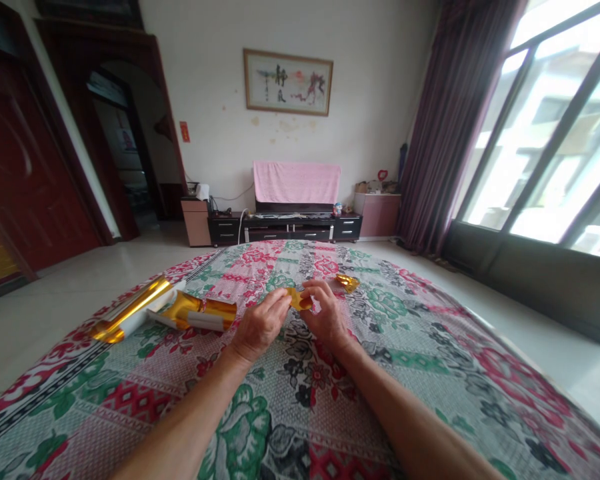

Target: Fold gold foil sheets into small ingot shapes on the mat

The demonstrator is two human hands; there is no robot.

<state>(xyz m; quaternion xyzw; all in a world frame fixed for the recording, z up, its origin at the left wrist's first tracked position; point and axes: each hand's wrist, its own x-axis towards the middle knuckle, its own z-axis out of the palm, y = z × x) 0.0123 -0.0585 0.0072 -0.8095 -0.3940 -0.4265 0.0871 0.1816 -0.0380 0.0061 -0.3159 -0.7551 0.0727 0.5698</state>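
Note:
My left hand [260, 325] and my right hand [325, 313] meet over a flowered cloth [300, 400], both pinching a small piece of gold foil paper [299, 298] between fingertips. A folded gold paper piece [347, 283] lies on the cloth just beyond my right hand. To the left lies a stack of gold foil sheets [173, 310], some curled, their white backs showing.
The flowered cloth covers a large round surface that fills the foreground. Beyond it are a tiled floor [55, 300], a low TV cabinet [285, 227] draped with pink cloth, a dark wooden door [25, 167] at left and tall windows [555, 133] with a purple curtain at right.

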